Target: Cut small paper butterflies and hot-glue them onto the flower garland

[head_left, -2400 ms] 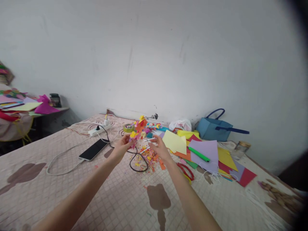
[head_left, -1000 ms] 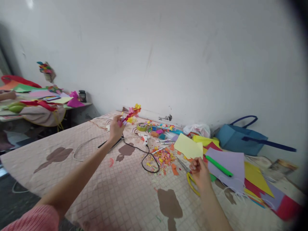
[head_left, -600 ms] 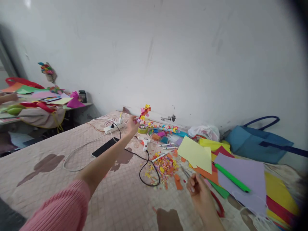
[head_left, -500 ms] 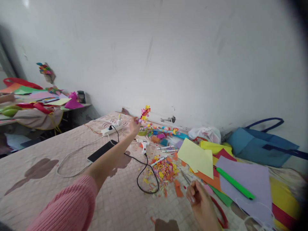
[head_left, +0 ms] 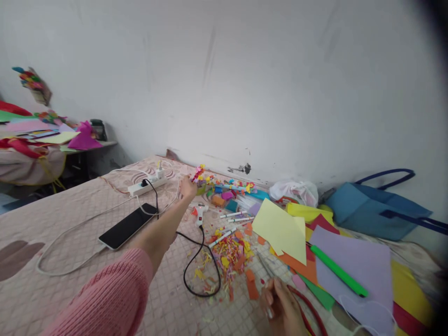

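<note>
At the far side of the table, my left hand is closed on a stick covered in small pink and yellow paper flowers. Its lower end is hidden by the fingers. Several other decorated sticks lie just to its right. A white glue gun rests nearer to me. My right hand is low over the table with its fingers curled. Scissors with a red handle lie under or beside it, the blades pointing away. Whether the fingers grip them is unclear.
Paper scraps and white-barrelled pens cover the middle. Coloured sheets, a green pen and a blue bag are at right. A phone, power strip and loose cables lie left.
My left hand has lowered the flower stick towards the items by the wall. My right hand has shifted slightly down and left in view. The view has turned a little right.
</note>
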Available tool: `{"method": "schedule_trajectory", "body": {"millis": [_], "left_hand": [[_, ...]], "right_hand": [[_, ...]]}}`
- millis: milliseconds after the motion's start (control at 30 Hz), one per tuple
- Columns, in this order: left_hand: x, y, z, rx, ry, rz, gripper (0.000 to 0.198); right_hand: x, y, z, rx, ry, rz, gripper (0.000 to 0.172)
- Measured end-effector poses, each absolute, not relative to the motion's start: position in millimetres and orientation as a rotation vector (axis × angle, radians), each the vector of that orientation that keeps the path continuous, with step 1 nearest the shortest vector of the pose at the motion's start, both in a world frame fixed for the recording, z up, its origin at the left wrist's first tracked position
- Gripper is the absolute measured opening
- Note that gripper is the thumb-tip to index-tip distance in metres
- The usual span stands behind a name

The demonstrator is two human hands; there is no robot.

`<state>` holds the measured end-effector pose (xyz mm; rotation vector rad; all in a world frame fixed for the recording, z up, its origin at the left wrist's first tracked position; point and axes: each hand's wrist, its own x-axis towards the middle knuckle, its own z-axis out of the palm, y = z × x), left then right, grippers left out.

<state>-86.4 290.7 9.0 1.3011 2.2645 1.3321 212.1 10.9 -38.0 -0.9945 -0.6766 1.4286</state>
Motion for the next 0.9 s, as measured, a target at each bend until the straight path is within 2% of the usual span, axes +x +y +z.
{"method": "schedule_trajectory", "body": {"millis": [367, 533, 733, 833, 900], "left_hand": [[-99, 291, -3, 1.508, 2.206, 1.304, 0.034], [-109, 275, 5, 1.611, 2.103, 1.314, 0.032], [-103, 223, 14, 1.825, 1.864, 1.374, 0.033], [-90, 179, 19, 1.957, 1.689, 1.411, 0.051], [-80, 146, 22, 2.033, 1.555, 1.406, 0.052]], "right_hand": [[208, 10, -34, -1.006, -0.691, 1.450, 0.037], [206, 6, -35, -1.005, -0.660, 1.451, 0.030], [205, 5, -35, -1.014, -0.696, 1.382, 0.029], [202, 3, -30, -1.015, -0.736, 1.327, 0.027], [197, 2, -26, -1.020, -0.757, 1.300, 0.025]]}}
